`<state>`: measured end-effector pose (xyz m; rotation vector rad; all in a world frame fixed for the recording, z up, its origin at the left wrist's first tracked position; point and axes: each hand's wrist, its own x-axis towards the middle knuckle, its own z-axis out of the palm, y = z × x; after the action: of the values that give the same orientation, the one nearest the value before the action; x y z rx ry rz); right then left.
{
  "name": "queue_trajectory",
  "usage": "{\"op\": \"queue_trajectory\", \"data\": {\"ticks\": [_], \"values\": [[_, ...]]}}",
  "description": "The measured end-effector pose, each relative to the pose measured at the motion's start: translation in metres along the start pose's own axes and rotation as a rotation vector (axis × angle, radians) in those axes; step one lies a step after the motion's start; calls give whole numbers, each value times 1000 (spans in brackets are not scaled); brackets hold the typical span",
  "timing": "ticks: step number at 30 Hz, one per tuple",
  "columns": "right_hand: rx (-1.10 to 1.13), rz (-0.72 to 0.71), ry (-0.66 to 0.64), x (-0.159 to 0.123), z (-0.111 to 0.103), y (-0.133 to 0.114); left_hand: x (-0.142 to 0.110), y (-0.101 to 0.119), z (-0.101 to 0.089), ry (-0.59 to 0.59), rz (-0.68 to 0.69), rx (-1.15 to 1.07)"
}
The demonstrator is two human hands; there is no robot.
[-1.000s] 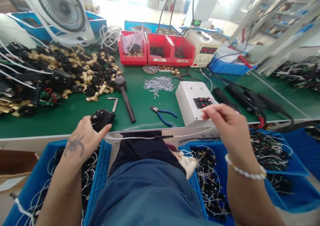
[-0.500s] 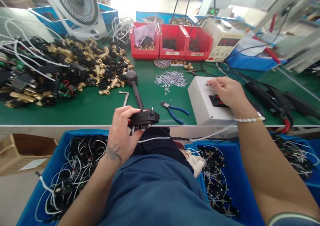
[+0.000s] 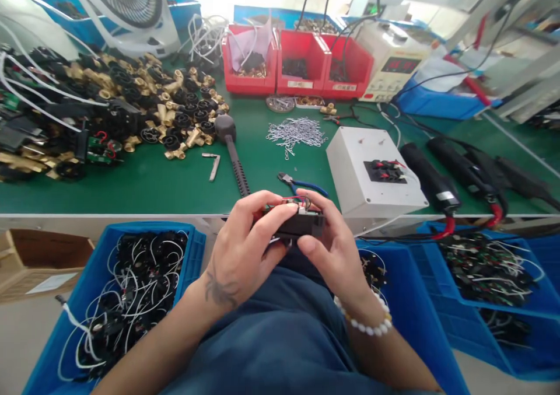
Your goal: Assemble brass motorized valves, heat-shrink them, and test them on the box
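Note:
Both hands hold a small black plastic housing (image 3: 297, 224) with thin red and dark wires and a white connector on top, just in front of the bench edge. My left hand (image 3: 251, 243) wraps its left side, the forefinger lying across the top. On its right end, my right hand (image 3: 335, 246) grips with thumb and fingers. Right behind lie blue-handled cutters (image 3: 306, 186), partly hidden by the fingers. A rubber mallet (image 3: 231, 144) and an L-shaped metal key (image 3: 213, 164) rest to the left. The white switch box (image 3: 350, 158) stands to the right, untouched.
Brass fittings with black parts (image 3: 166, 109) are heaped at left. Metal clips (image 3: 297, 132) lie mid-bench before red bins (image 3: 301, 62). Black electric screwdrivers (image 3: 431, 179) lie at right. Blue crates (image 3: 196, 249) stand below the bench edge; a white fan (image 3: 153, 45) stands behind.
My right hand has left the top of the white switch box and come to the black housing. My left hand has moved right with the housing, turning it so its wired side shows.

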<state>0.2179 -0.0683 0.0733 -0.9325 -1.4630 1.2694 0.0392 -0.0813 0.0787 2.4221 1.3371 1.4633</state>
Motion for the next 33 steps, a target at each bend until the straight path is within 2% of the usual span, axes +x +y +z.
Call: {"op": "queue_trajectory", "data": {"ticks": [2,4,6,7,9,12,15,18,21,23,26,27,30,33], "values": [[83,-32,113,-4,4,8,1,-6,-2,-69,-26,-141],[101,-84,174,-5,1,11,0,-20,1,-35,-139,-189],[45,-122,193,-6,-4,10,-2,-37,12,18,-280,-47],[12,-141,188,-7,-6,9,-4,-46,20,7,-333,64],[-23,-193,163,-10,-9,5,-8,-62,35,-73,-403,244],[-16,-269,108,-13,-9,1,-17,-78,48,-155,-450,331],[25,-313,56,-15,-8,0,-24,-88,44,-104,-471,370],[91,-343,2,-16,-6,1,-26,-94,30,-38,-522,416],[112,-354,-45,-15,-5,2,-19,-83,10,63,-520,327],[88,-361,-58,-14,-4,3,-13,-62,-3,72,-469,125],[34,-378,-56,-14,-3,4,-6,-26,-20,-115,-296,-236],[19,-381,-52,-15,-3,5,-5,-16,-23,-137,-261,-287],[-26,-390,-46,-16,-4,6,-4,0,-25,-131,-254,-339],[-69,-401,-64,-18,-5,6,-5,3,-22,-126,-265,-313]]}}
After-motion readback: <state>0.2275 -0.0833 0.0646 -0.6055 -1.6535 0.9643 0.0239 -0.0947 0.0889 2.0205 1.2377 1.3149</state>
